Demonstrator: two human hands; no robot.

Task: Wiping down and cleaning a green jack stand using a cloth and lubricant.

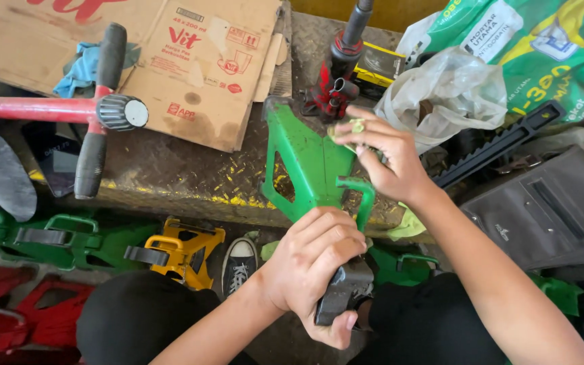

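The left hand (315, 267) grips the dark post of a green jack stand (305, 165) leaning on the surface (170, 169); the right hand (383, 159) pinches a cloth (probably a rag) (354, 128) against it; loosened fingers could let it topple.

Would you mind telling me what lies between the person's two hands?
In the head view, the green jack stand spans between them: the right hand presses a cloth on top, the left hand holds the dark bar below.
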